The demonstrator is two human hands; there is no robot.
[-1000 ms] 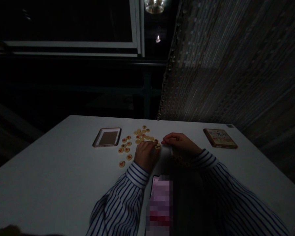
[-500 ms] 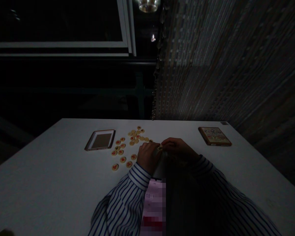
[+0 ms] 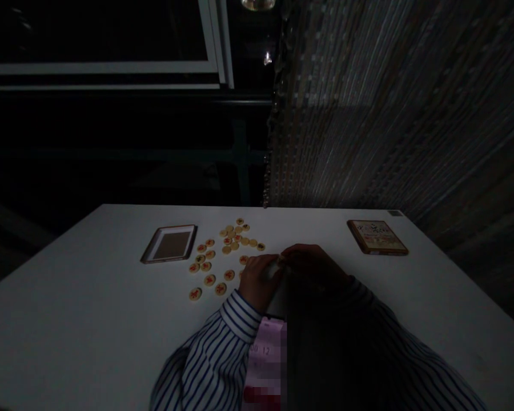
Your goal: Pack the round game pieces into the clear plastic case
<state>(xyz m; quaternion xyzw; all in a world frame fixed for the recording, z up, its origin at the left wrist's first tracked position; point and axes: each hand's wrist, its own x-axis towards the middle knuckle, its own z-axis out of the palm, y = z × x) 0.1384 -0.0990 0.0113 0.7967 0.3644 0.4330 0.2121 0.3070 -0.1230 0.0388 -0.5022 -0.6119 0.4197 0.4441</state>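
Observation:
My left hand (image 3: pixel 257 282) is curled with its fingertips closed at a round wooden Chinese chess piece (image 3: pixel 281 260). From the other side, my right hand (image 3: pixel 314 264) reaches the same piece, its fingers bent and pressed together in deep shadow. The fingers hide most of that piece, so its marking cannot be read. Beside my left hand lie several loose pieces with red characters, among them one Chinese chess piece (image 3: pixel 229 275). Farther back is a cluster of pale blank-looking discs (image 3: pixel 235 246) mixed with a few marked ones.
An open shallow tray (image 3: pixel 144 256) stands on the left of the white table (image 3: pixel 89 297). At the right lies a flat box with a printed top (image 3: pixel 379 235). A phone with a lit screen (image 3: pixel 265 354) sits near me between my forearms. Behind the table hangs a bead curtain (image 3: pixel 325 142).
Both hands stay together around the piece, which now shows less of its face. The view has shifted slightly, and a red-marked piece beside my left hand has come into sight.

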